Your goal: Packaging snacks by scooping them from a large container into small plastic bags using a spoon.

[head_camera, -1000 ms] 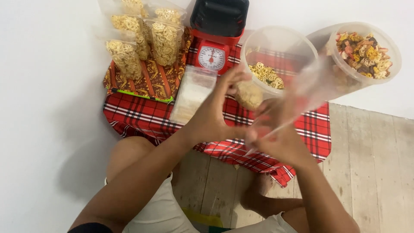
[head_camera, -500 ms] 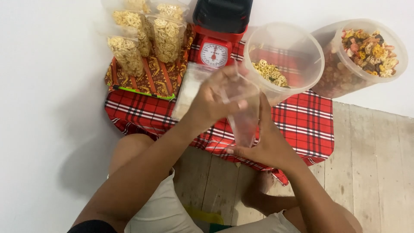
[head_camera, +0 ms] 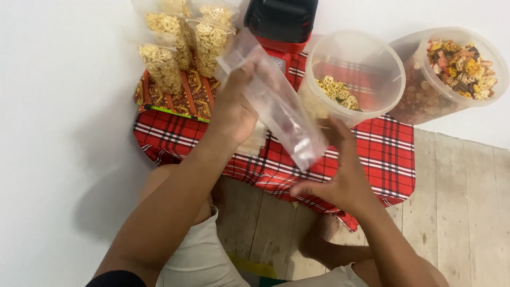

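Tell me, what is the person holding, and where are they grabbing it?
The left hand holds an empty clear plastic bag by its upper part, near the open end. The right hand is spread open just below the bag's bottom end, gripping nothing.

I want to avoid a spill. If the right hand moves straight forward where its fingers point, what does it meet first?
Probably the empty clear bag held by the left hand, just ahead of the right hand; depth is unclear.

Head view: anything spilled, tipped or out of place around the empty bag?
Nothing stands out. The left hand holds the clear empty bag tilted; the right hand is open beside it. Filled bags stand upright and both tubs look unspilled.
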